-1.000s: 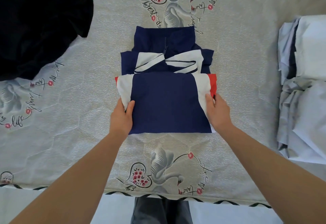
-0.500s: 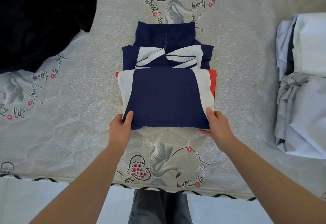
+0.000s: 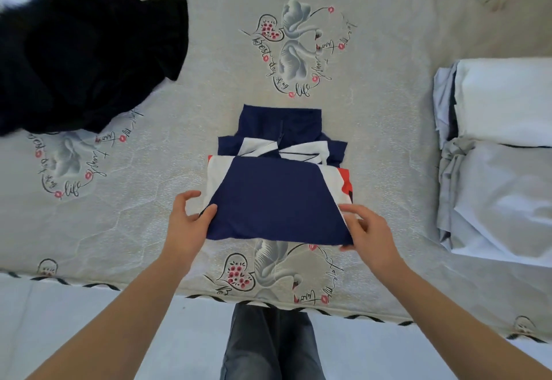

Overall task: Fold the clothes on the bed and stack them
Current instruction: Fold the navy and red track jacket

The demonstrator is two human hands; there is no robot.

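Left hand (image 3: 186, 221) pinches the near left corner of the navy top (image 3: 277, 200); right hand (image 3: 366, 230) grips its near right corner. Top lies mid-bed (image 3: 179, 140), near the front edge, folded partway, collar end not yet covered. Pale folded stack (image 3: 501, 155) sits well apart at right. Black garment (image 3: 83, 59) at far left lies unfolded: work remaining, by my estimate.

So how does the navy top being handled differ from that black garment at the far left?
The navy top is folded flat into a neat rectangle with white and red panels; the black garment is plain and lies crumpled. Left hand and right hand grip the navy top; nothing touches the black one. Both lie on the bed.
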